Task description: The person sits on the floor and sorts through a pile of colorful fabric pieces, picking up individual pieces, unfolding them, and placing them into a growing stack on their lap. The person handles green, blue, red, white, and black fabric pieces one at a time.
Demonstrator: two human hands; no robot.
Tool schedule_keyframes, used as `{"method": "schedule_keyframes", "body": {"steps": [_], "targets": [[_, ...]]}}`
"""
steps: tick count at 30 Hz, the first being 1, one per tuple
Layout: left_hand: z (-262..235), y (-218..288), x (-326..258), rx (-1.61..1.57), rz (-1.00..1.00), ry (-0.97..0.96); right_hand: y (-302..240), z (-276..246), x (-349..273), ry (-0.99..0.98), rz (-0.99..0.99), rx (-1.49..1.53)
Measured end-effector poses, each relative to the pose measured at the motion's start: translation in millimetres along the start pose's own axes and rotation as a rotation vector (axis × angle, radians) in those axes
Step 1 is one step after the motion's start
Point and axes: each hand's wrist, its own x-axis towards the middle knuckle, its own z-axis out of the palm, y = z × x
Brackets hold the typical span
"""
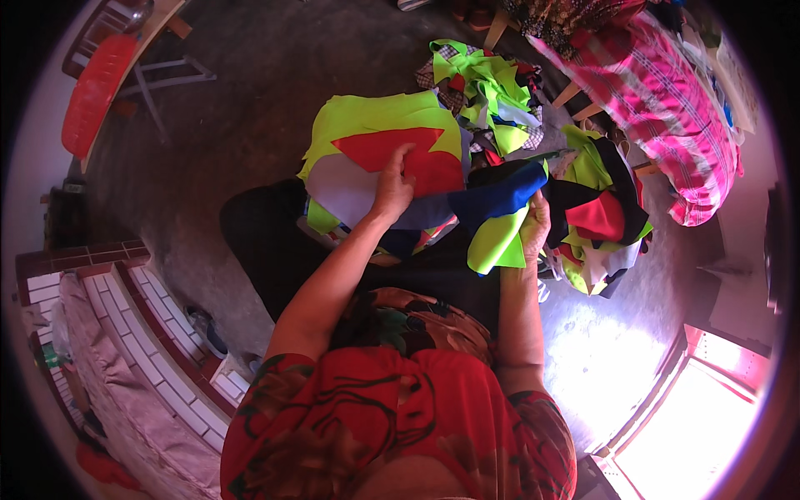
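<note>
A stack of cut fabric pieces rests on my lap, with a lime-green piece, a red piece and a light grey piece on top. My left hand lies on the stack, its index finger stretched over the red piece and its other fingers partly hidden. My right hand grips fabric scraps at the right of the stack. From its fingers hangs a lime-green scrap, and a blue strip runs left from there toward the stack. A small dark pointed shape above this hand is too unclear to name.
A heap of mixed scraps lies on the floor ahead, and another scrap pile is at my right. Pink plaid cloth drapes over wooden-legged furniture at far right. A red plastic stool top shows far left. Bright light falls from the lower right.
</note>
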Motion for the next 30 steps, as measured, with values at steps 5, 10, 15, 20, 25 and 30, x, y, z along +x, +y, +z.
{"method": "schedule_keyframes", "body": {"steps": [5, 10, 15, 20, 25, 30], "targets": [[-5.1, 14.8, -2.7, 0.071, -0.112, -0.225, -1.1, -5.4, 0.6, 0.031, 0.001, -0.021], [-4.3, 10.6, -5.9, 0.241, 0.010, -0.157, 1.4, -5.6, 1.7, 0.048, -0.017, -0.111], [-3.1, 4.8, -11.1, 0.365, 0.119, -0.066, 1.8, -4.9, 1.3, 0.006, 0.010, -0.093], [-6.5, 10.5, -22.7, 0.429, 0.123, -0.040, 8.1, 9.3, 0.6, 0.051, 0.007, -0.092], [-19.3, 33.4, -26.6, 0.519, 0.076, 0.097, 16.0, 15.5, 2.9, 0.015, -0.092, -0.384], [-22.4, 90.3, -26.4, 0.130, 0.218, 0.012, 16.1, 11.4, 5.6, -0.004, -0.042, -0.464]]}}
